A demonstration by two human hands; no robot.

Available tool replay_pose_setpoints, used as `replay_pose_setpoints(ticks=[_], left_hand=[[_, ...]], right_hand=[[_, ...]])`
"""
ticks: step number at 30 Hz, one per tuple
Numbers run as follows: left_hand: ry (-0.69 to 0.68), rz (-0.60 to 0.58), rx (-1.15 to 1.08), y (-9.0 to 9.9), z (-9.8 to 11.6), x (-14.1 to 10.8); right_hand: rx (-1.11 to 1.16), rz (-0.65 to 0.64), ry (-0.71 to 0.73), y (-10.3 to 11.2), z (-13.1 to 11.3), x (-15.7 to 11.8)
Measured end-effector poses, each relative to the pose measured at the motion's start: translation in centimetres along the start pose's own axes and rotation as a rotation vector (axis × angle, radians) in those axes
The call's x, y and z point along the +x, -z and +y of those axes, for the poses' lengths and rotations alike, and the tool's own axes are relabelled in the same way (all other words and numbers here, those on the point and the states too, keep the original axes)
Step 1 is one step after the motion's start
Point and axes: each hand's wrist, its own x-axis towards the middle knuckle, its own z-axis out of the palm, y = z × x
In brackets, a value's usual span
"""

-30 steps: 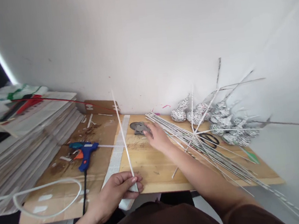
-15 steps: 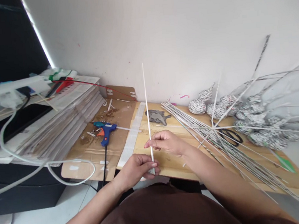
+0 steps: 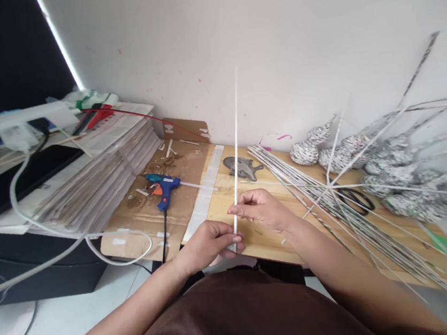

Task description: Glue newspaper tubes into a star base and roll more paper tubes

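Observation:
A thin white paper stick [image 3: 236, 139] rises between my hands, its tip leaning a little to the right. My left hand [image 3: 214, 242] is closed round its lower end, close to the table's front edge. Just above, my right hand [image 3: 260, 207] pinches the same stick between thumb and fingers. Behind the stick, a grey lump [image 3: 243, 168] lies on the wooden table [image 3: 269, 237]. A blue glue gun [image 3: 166, 187] rests on brown cardboard to the left.
A stack of newspapers [image 3: 123, 173] stands at left, with a phone [image 3: 31, 178] and a power strip [image 3: 20, 123]. Long paper sticks [image 3: 301, 183], black-handled scissors [image 3: 359, 203] and several woven paper shapes [image 3: 305, 153] are at right.
The stick has tilted from upright to leaning right. Both hands sit slightly further right in the view, still holding it, and the whole view has shifted a little.

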Motion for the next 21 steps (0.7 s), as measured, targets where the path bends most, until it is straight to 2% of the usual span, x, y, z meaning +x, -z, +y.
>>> replay_pose_setpoints(ticks=[3,8,9,12,14,19,21], left_hand=[[-0.002,0.001,0.004,0.0,0.2,0.0],[0.002,-0.030,-0.016,-0.1,-0.2,0.2],[0.006,-0.036,-0.023,-0.1,-0.3,0.3],[0.014,-0.043,-0.037,-0.2,-0.3,0.4],[0.004,-0.043,-0.024,-0.3,0.0,0.4],[-0.007,-0.056,0.005,-0.5,0.6,0.4],[-0.002,-0.057,0.005,-0.6,0.5,0.4]], right_hand=[[0.026,0.054,0.022,0.1,0.1,0.1],[-0.039,-0.155,-0.017,0.8,0.0,-0.2],[-0.068,-0.142,-0.012,0.9,0.0,-0.3],[-0.125,0.032,0.053,0.9,0.3,-0.4],[-0.115,0.093,0.085,0.9,0.3,-0.4],[-0.023,-0.139,0.016,1.4,-0.1,-1.0],[-0.059,-0.156,0.022,1.5,-0.2,-1.1]])
